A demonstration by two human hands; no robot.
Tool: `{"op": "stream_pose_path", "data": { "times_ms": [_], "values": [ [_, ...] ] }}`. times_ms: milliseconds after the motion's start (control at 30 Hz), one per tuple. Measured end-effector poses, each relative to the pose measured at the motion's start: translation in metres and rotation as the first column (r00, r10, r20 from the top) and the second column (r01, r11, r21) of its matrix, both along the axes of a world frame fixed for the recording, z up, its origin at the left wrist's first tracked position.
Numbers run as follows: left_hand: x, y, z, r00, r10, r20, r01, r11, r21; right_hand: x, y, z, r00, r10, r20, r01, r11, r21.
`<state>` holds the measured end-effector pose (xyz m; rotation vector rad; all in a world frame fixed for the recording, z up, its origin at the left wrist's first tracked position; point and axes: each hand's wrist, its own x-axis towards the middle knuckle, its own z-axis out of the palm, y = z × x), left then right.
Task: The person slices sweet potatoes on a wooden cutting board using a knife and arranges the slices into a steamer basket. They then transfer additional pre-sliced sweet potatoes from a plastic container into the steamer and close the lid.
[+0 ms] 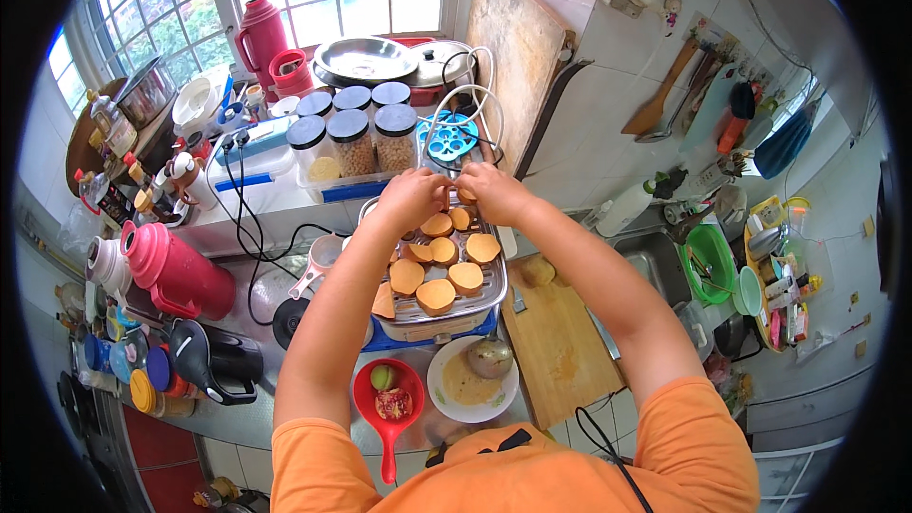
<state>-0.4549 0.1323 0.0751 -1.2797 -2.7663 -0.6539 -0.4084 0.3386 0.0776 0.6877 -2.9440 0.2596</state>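
Note:
Both my arms reach over a metal steamer tray [499,285] that bears several orange slices, which look like sweet potato [435,296]. At the tray's far end is my left hand [415,194], its fingers bent down close to a slice. Beside it, almost touching, my right hand [491,191] has its fingertips over another slice [467,196]. The fingers hide what they touch, so I cannot tell whether either hand grips anything. Under the tray stands the pale body of an electric steamer [427,330] on a blue base.
Right of the steamer lies a wooden cutting board [563,342]. Nearer me are a white bowl [438,399] with a ladle and a red scoop [388,434] holding fruit. Lidded jars [353,146] stand behind. Black cords [246,242], a red thermos [192,278] and a black kettle [221,360] are left.

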Motion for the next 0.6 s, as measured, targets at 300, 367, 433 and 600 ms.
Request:
{"op": "stream_pose_path", "data": {
  "times_ms": [300,367,433,600],
  "values": [
    [-0.013,-0.013,0.000,0.991,-0.056,0.122,0.044,0.994,0.096,0.001,0.002,-0.005,0.990,0.086,0.115,-0.056,0.969,-0.240],
    [-0.012,-0.015,0.000,0.986,-0.037,0.160,0.017,0.992,0.122,0.002,-0.002,-0.001,0.985,0.087,0.148,-0.045,0.963,-0.266],
    [-0.005,-0.022,0.007,0.991,-0.004,0.133,-0.016,0.988,0.153,0.008,-0.007,0.004,0.991,0.060,0.120,-0.029,0.968,-0.248],
    [0.028,-0.054,0.024,1.000,0.011,0.024,-0.016,0.977,0.214,0.027,-0.012,0.008,0.985,0.022,-0.173,-0.067,0.963,-0.263]
  ]
}}
